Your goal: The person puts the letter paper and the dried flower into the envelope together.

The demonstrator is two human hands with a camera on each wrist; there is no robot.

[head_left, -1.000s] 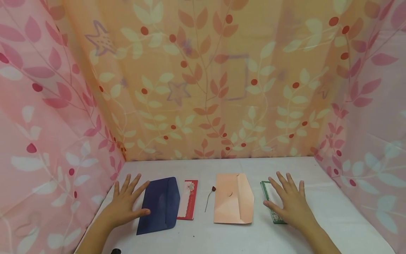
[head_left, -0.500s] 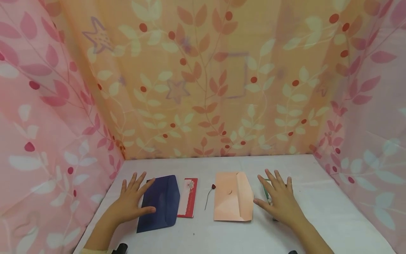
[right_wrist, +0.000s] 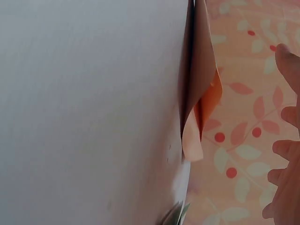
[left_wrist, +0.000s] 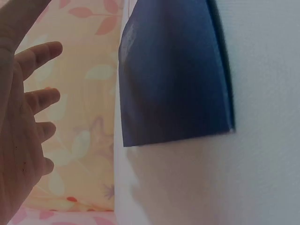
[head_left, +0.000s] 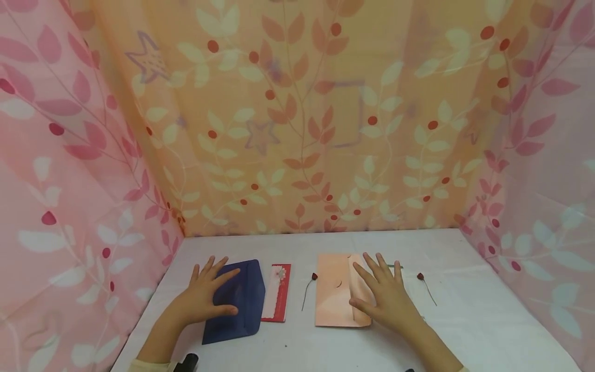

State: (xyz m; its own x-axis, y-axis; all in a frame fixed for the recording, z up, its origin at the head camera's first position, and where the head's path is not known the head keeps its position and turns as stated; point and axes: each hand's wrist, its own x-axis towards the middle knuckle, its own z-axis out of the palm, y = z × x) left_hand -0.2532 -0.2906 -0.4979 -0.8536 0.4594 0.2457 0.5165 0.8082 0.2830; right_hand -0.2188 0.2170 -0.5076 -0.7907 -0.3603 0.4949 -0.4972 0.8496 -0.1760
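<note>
Evidently both envelopes are the things under the hands. The blue envelope (head_left: 239, 294) lies flat on the bench (head_left: 251, 356) with its flap turned out to the right; the peach envelope (head_left: 332, 292) lies right of centre, its flap on the right too, and from the right wrist it looks slightly bowed, with its edge gaping. The left hand (head_left: 204, 297) hovers above the blue one and the right hand (head_left: 386, 298) above the peach one's flap side, each with fingers and thumb spread wide and nothing held.

To take hold well, I would lower each hand level and pinch near an edge, thumb opposite fingers, since thin paper lying flat likely slides or creases under a press from above. The peach flap's loose edge seems the easier place to grip.

Close by, the red card (head_left: 279, 294) sits right against the blue flap, so a rightward push there could catch it. A small rose (head_left: 314, 277) lies just left of the peach envelope, another rose (head_left: 420, 277) beyond the right hand. Between them, the right hand mostly hides a green-edged card (head_left: 396, 266). Flowered curtains (head_left: 297, 155) stand behind and at both sides.
</note>
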